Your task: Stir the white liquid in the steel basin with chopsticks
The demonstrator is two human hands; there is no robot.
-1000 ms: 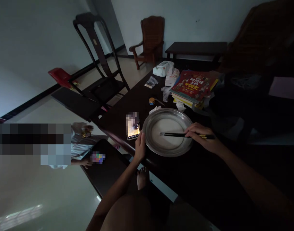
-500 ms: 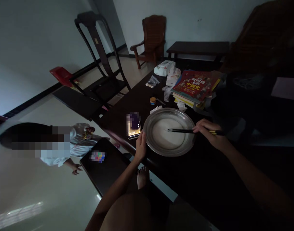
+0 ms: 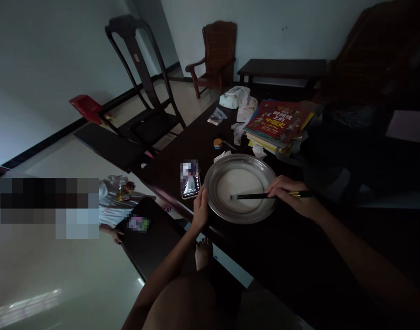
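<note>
- Looking from the left, I see another person in a light top low beside the table, well apart from my work; I leave them out of it.
- A lit phone lies on the dark table, just beside the pan's left rim. I would keep splashes away from it.
- My left hand rests against the near-left rim of the round metal pan, fingers curled on the edge to steady it. I judge a firm hold matters, since the pan could slide on the smooth tabletop.
- The pan sits near the table's front edge and holds a thin layer of pale liquid.
- Black chopsticks lie almost level across the pan, tips in the liquid near the middle.
- My right hand pinches the chopsticks near their gold-banded ends, over the pan's right rim. I would stir with small, low strokes so nothing spills over the shallow rim.
- A stack of books lies beyond the pan, clear of the rim.
</note>
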